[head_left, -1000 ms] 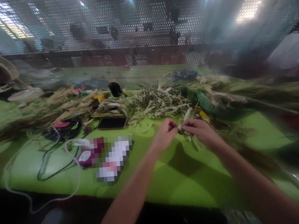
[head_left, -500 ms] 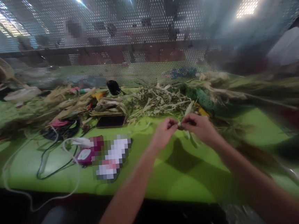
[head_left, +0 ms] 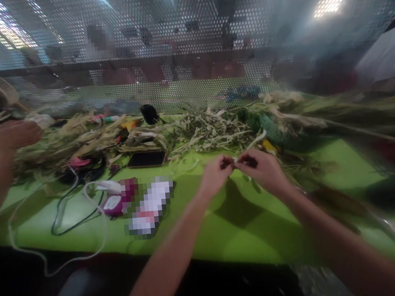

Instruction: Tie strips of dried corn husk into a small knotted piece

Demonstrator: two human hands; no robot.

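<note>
My left hand [head_left: 215, 175] and my right hand [head_left: 262, 167] meet above the green table [head_left: 246, 226], fingers pinched. Between the fingertips they hold a thin pale strip of dried leaf [head_left: 236, 162]; a further piece hangs below my right hand. A heap of dried leaves and husks [head_left: 210, 133] lies just behind both hands.
A dark phone [head_left: 147, 159], a pink-and-white gadget [head_left: 116, 201], black and white cables [head_left: 68, 210] and a blurred-out flat item lie at the left. Another person's arm and hand [head_left: 6, 141] reaches in at far left. A teal woven piece [head_left: 272, 132] and long stalks lie at right.
My hands rose slightly and stayed pinched on the strip. At the far left another person's arm has reached in over the husks.
</note>
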